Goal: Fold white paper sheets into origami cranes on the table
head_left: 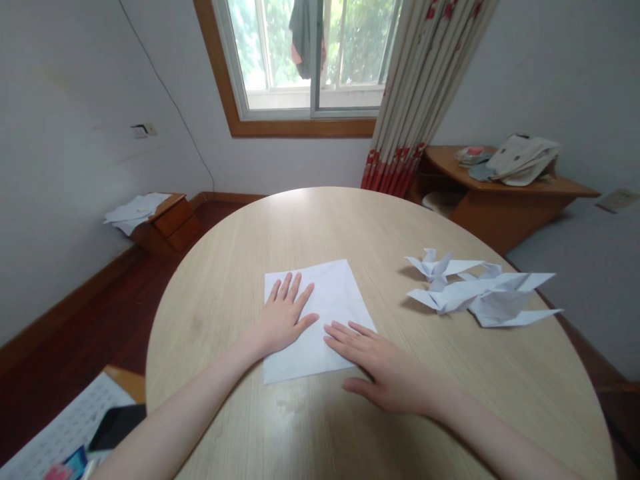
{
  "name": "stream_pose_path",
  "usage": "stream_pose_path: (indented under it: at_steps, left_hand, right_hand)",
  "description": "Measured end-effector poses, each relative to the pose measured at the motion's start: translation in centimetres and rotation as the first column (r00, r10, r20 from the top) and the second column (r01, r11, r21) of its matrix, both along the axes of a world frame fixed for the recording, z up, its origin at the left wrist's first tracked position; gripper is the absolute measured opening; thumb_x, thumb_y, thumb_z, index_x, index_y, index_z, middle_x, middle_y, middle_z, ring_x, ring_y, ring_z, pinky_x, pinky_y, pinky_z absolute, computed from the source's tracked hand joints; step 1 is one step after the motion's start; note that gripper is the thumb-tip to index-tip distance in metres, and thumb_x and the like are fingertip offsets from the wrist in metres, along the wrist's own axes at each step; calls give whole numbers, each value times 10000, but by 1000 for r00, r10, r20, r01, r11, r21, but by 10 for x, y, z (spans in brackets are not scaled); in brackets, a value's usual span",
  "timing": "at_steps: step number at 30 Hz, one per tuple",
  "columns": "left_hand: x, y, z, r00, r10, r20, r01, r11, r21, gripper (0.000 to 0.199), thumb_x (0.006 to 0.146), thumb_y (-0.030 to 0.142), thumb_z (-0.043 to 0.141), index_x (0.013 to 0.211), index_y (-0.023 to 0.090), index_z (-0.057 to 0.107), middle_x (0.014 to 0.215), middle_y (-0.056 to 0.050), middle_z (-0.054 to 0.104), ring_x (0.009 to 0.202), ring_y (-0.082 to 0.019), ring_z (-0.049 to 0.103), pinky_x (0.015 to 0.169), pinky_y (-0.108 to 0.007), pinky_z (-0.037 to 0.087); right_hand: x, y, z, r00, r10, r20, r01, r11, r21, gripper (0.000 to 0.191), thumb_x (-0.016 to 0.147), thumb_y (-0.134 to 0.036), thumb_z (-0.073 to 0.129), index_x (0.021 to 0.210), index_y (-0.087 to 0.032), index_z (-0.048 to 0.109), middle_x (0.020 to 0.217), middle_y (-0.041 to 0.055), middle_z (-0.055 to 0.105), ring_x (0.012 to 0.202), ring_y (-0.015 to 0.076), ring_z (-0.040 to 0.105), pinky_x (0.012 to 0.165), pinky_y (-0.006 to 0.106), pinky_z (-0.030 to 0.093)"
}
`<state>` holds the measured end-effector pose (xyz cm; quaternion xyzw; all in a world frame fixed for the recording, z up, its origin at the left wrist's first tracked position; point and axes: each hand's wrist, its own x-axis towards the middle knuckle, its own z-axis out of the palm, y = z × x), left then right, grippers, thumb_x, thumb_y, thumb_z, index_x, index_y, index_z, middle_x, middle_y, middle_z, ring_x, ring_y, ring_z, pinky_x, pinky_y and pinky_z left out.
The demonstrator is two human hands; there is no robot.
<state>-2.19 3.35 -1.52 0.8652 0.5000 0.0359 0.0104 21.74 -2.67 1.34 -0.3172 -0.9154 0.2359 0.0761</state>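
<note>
A white sheet of paper (320,360) lies flat on the round wooden table (220,267). My left hand (287,317) rests on its left half with the fingers spread. On the sheet's lower right part lie the fingers of my right hand (373,363), stretched out flat, while its thumb and palm are over the table beside the sheet. Neither hand grips anything. Several folded white paper birds (480,293) sit together at the right side of the table.
Papers (135,210) cover a small wooden cabinet at the left. A dark phone (117,427) and a printed sheet (70,427) are at the lower left, beside the table. A bag (523,160) sits on a corner desk (530,190) at the right. Beyond the table are a window and curtain (415,87).
</note>
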Motion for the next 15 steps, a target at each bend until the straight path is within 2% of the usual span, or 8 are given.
stream_pose_path:
  at_steps: [3,7,15]
  left_hand:
    - [0,0,0,1000,-2,-2,2,1000,-1,641,976,554,312,1497,185,266,1575,-156,162,1456,-326,74,1158,-518,181]
    - [0,0,1,1000,-10,-18,9,1000,-21,655,974,564,300,1500,176,260,1574,-169,146,1454,-340,67,1158,-523,169]
    - [0,-1,1,999,-43,-18,43,999,-10,651,979,551,293,1495,155,261,1572,-166,150,1456,-315,73,1163,-511,174]
  right_hand:
    - [4,4,-3,999,-31,39,31,999,-18,681,904,-427,563,1485,-181,308,1538,103,293,1435,228,222,1183,468,198]
    - [7,5,-5,996,-57,75,58,998,-13,726,894,-455,572,1501,-204,261,1556,92,252,1450,239,167,1185,493,163]
    - [7,6,-6,995,-69,73,68,998,16,723,899,-482,554,1502,-218,257,1560,92,235,1451,250,163,1177,499,188]
